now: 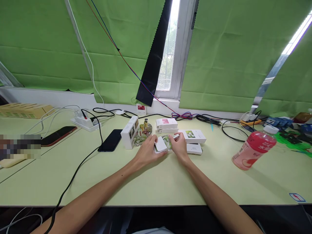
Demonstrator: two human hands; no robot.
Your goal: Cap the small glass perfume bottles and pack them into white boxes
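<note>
My left hand point(146, 152) is closed around a small white box point(160, 145), with its end toward the right. Just right of that box, my right hand point(180, 148) grips a clear perfume bottle point(166, 141) with a silver cap, tilted and close to the box's end. Whether the bottle touches the box, I cannot tell. Several more glass perfume bottles point(139, 139) with gold and silver caps stand beyond my left hand. Beside them is an upright white box point(130, 132). Stacked white boxes point(192, 136) lie right of my right hand, and others point(167, 123) lie behind.
A dark phone point(110, 140) lies left of the boxes, and a black cable point(83, 164) crosses the table there. A white power strip point(85, 123) sits farther back. On the right stands a pink drink bottle point(253, 149). Coiled black cables point(207, 119) run along the wall.
</note>
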